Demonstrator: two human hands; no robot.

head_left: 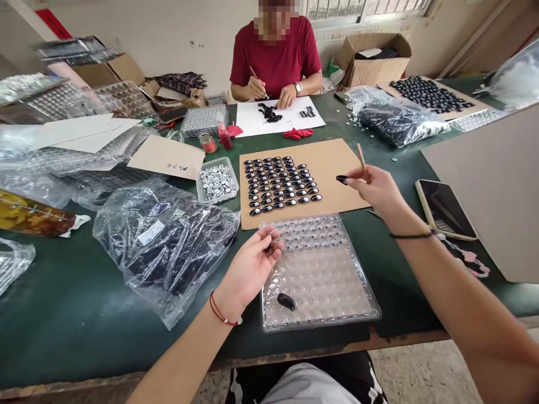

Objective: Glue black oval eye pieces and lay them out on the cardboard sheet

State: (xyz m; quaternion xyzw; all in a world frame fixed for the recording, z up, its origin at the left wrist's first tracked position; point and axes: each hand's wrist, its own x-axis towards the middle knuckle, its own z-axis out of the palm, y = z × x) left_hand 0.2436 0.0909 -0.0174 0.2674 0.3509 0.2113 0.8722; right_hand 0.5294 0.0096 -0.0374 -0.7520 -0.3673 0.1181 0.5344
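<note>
My right hand point(379, 189) is closed over the cardboard's right side, gripping a thin wooden stick point(361, 156) that points up. A small glossy black piece point(342, 179) shows at its fingertips. Above the far left corner of a clear plastic tray point(324, 280) is my left hand point(255, 258), fingers curled together; something small and dark shows between them, too hidden to name. The tray has rows of round hollows, and one curved black piece point(286, 302) lies on its near left part. Rows of black pieces with shiny silver spots point(275, 188) cover the cardboard sheet's point(332, 157) left half.
A plastic box of small silvery parts point(218, 180) stands left of the cardboard. Clear bags point(164, 241) fill the left side; a phone point(446, 209) lies at right. Across the table, a person in a red shirt point(275, 67) works with a stick over white paper point(252, 120).
</note>
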